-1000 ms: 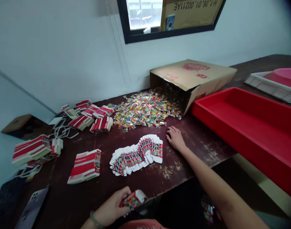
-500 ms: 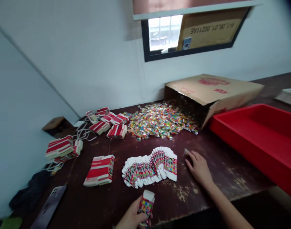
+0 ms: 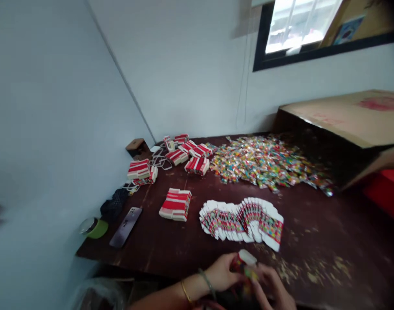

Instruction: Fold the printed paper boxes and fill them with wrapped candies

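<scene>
At the near table edge both hands meet on a small colourful carton (image 3: 245, 261) with a white flap. My left hand (image 3: 221, 273) grips it from the left, fingers curled around it. My right hand (image 3: 274, 286) is closed against its right side. Just beyond them lies a fanned row of flat colourful cartons (image 3: 244, 217). Further back is a heap of wrapped candies (image 3: 264, 161) spilling from a tipped cardboard box (image 3: 345, 118).
Red-and-white bundles of flat cartons (image 3: 176, 204) lie left of the fan, with more bundles (image 3: 197, 163) near the wall. A phone (image 3: 126, 220), a green cup (image 3: 93, 227) and a dark cloth (image 3: 114, 206) sit at the left table corner. A red tray (image 3: 386, 189) shows at right.
My right hand left the table beside the fan and came back to the carton in my left hand. The view swung left and down, pushing the box and red tray to the right edge.
</scene>
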The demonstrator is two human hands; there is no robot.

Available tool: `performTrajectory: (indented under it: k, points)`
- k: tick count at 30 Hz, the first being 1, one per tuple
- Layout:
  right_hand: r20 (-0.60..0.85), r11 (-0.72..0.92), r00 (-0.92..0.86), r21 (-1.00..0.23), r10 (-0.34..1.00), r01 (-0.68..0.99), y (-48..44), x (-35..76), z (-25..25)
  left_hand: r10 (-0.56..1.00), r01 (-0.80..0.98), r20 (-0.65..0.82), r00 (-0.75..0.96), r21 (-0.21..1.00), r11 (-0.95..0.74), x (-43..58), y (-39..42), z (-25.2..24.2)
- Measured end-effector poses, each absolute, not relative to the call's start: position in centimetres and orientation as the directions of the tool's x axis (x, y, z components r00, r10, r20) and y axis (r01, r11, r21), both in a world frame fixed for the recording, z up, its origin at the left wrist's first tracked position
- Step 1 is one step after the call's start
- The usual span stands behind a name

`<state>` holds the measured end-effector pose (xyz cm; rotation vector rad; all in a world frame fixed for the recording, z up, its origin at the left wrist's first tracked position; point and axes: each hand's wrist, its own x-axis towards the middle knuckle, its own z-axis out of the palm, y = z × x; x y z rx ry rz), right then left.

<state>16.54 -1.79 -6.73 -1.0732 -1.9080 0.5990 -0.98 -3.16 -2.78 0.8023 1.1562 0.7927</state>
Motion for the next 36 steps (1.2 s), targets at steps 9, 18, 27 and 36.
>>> performTrajectory:
  k: [9,18,27,36]
  points:
    - [0.490,0.575,-0.308,-0.634,0.816,0.516,3.7,13.9,-0.1,0.829,-0.142,-0.492,0.265,0.831,0.538,-1.8,-3.4,0.2]
    - [0.306,0.448,-0.388,-0.818,0.870,0.360,1.1,14.2,1.3,0.847,-0.149,-0.468,0.252,0.846,0.512,-2.3,-3.0,0.5]
    - [-0.259,-0.372,-0.504,-0.918,0.824,-0.135,0.4,14.9,0.0,0.828,-0.056,-0.466,0.311,0.861,0.506,-2.4,-2.0,0.7]
    - [0.151,0.276,-0.511,-0.945,0.846,0.178,1.6,16.6,1.7,0.803,-0.101,-0.512,0.303,0.821,0.562,-1.3,-0.6,1.1]
